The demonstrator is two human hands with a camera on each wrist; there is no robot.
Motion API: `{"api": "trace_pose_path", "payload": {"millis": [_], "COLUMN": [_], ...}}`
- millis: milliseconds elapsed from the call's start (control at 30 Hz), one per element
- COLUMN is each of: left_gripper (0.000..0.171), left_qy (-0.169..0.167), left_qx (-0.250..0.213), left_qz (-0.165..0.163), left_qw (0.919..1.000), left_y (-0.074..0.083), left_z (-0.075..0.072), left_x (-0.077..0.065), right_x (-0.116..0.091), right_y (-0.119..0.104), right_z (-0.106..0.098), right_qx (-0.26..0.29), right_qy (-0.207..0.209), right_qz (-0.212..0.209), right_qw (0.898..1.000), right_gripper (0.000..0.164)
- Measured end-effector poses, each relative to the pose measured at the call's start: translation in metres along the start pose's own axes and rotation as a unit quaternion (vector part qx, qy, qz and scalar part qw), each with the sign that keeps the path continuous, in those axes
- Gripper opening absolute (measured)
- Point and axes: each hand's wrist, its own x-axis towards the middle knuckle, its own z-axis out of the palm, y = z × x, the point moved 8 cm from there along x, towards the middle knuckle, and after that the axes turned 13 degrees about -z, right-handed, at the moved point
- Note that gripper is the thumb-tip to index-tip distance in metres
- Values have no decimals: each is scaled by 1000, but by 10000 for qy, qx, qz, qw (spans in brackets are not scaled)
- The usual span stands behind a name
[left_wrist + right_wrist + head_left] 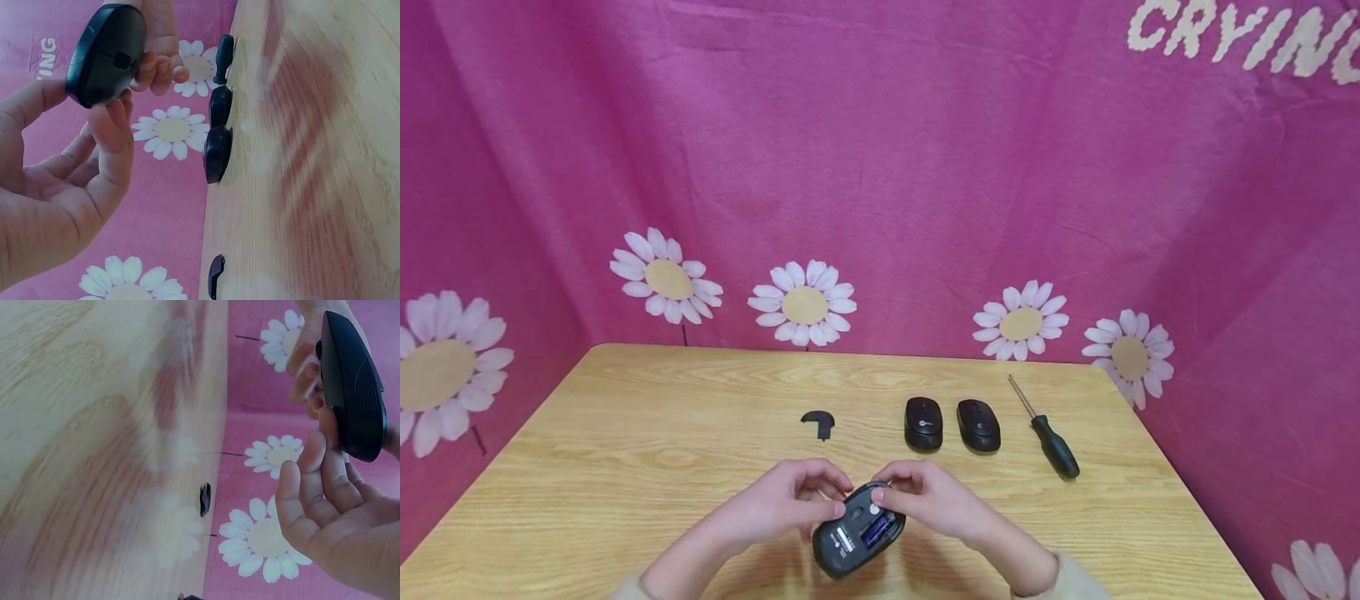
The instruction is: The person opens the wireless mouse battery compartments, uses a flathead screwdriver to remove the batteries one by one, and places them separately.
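Note:
Both hands hold a black computer mouse (842,546) above the table, its underside turned up towards the head view. Its battery compartment is uncovered, and a blue battery (877,530) lies inside. My left hand (786,504) pinches the mouse's left edge between thumb and fingers. At the upper right end, my right hand (928,497) grips it with the thumb on the underside. The left wrist view shows the mouse's rounded top (112,53); the right wrist view shows its side (356,387). A black battery cover (824,421) lies on the table beyond the left hand.
Two more black mice, one (923,425) beside the other (978,426), stand on the wooden table (647,442) beyond the right hand. Right of them lies a screwdriver (1054,446) with a dark handle. A pink curtain (880,167) with daisies hangs behind the table's far edge.

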Motion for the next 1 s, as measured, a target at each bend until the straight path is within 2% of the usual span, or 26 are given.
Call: {"api": "trace_pose_path", "payload": {"millis": [233,400,500,600,833,1000], "left_gripper": [37,46,54,62,76,78], "left_qy": [755,1438,1753,1954,2359,2494], "left_qx": [207,592,638,541,682,525], "left_qz": [216,545,614,718,1142,1163], "left_qw": [9967,9863,9805,9766,9626,9599], "left_y": [3,6,6,5,8,8], "left_z": [-7,-5,-2,0,7,10], "left_x": [-5,-12,-15,-15,-12,-9], "right_x": [-7,-12,-14,-15,-15,-14], "right_y": [3,5,6,7,5,4], "right_z": [-17,-26,-29,-30,-29,-26], "right_qx": [128,273,311,421,748,928], "right_qy": [498,926,1129,1269,1417,1390], "right_qz": [210,431,545,631,562,501], "right_qw": [9985,9944,9916,9890,9855,9847], "right_gripper": [30,32,33,33,36,36]}}
